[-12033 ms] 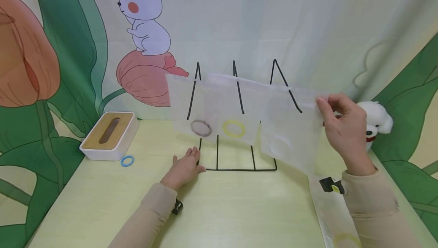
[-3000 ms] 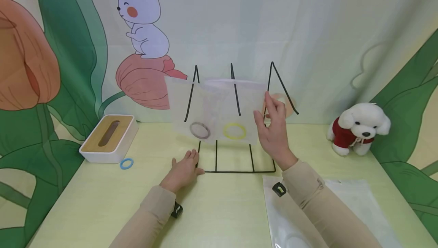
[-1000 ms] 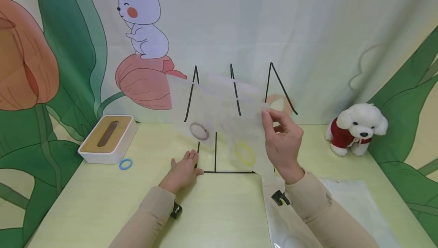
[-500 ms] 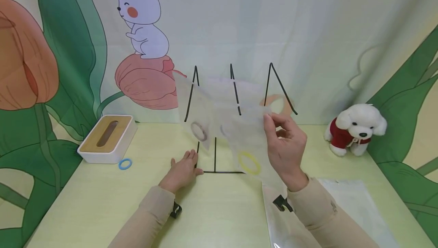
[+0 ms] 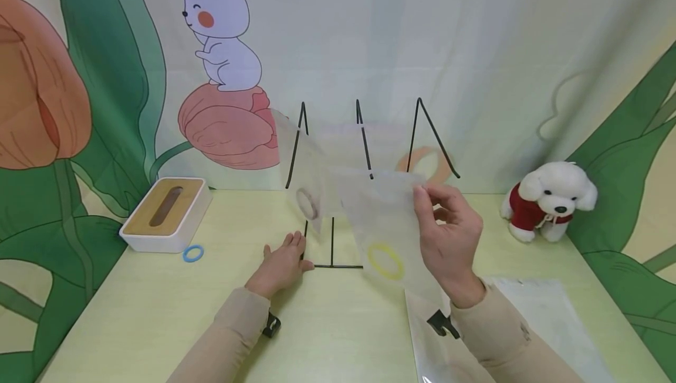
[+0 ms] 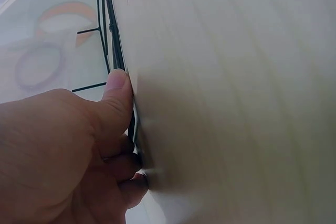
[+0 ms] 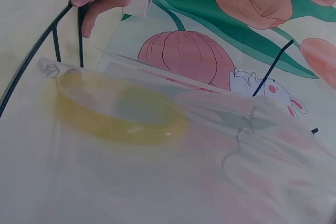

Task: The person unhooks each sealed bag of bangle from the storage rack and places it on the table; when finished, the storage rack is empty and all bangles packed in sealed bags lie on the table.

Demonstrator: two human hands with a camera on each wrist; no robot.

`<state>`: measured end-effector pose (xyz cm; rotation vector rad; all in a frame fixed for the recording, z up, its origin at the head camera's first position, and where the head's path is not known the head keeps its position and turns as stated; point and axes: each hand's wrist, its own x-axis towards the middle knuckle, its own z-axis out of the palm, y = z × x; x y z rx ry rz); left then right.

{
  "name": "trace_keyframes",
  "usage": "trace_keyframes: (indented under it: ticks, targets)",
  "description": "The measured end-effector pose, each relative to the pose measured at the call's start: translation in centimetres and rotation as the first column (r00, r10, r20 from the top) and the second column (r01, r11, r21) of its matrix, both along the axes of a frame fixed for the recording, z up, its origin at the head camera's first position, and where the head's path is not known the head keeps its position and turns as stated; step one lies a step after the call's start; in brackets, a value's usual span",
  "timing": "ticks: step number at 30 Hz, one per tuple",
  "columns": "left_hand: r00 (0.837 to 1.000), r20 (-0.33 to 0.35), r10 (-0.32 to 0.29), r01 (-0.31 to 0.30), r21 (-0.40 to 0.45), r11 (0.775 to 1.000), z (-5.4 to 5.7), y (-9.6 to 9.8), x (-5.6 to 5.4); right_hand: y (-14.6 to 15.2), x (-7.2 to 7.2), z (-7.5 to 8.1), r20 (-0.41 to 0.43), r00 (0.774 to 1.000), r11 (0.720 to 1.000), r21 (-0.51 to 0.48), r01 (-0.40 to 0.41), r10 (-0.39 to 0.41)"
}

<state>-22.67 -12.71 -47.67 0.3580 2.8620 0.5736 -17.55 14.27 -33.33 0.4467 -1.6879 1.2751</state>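
Note:
My right hand [image 5: 451,236] pinches the upper right corner of a translucent zip bag [image 5: 354,195] holding a yellow ring [image 5: 385,261]. The bag's top edge lies right at the tip of the middle prong of a black wire rack [image 5: 364,148]. Behind it a second pale bag [image 5: 338,136] hangs on that prong. On the left prong, a bag [image 5: 297,154] with a greyish-purple ring [image 5: 308,203] is turned nearly edge-on. My left hand [image 5: 280,265] grips the rack's front left base corner; in the left wrist view its thumb [image 6: 118,95] lies against the wire.
At the left stands a white tissue box [image 5: 166,216] with a wooden lid, a blue ring [image 5: 193,253] beside it. A flat translucent bag [image 5: 533,307] lies under my right forearm. A white toy dog [image 5: 551,201] sits at the right, before a printed curtain [image 5: 327,37].
My right hand first took a bag from the right prong to the table. It then took hold of the yellow-ring bag, drawing it forward and down along the middle prong. My left hand stays put.

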Motion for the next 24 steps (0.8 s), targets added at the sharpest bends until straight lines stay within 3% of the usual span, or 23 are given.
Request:
trace_keyframes:
  ticks: [8,18,24]
  targets:
    - [1.0,-0.004,0.002,-0.002,-0.006,1.0,-0.1,0.0,-0.1,0.7,0.6,-0.2,-0.015,1.0,1.0,0.029,-0.012,0.012]
    - [1.0,-0.014,0.001,-0.001,-0.002,1.0,0.0,0.0,0.0,0.8,1.5,0.0,-0.038,0.999,0.999,-0.019,-0.026,0.026]
    - [1.0,-0.016,-0.002,0.002,-0.005,1.0,0.0,0.1,0.0,1.0,2.4,0.0,-0.035,0.993,0.992,-0.062,-0.113,0.111]
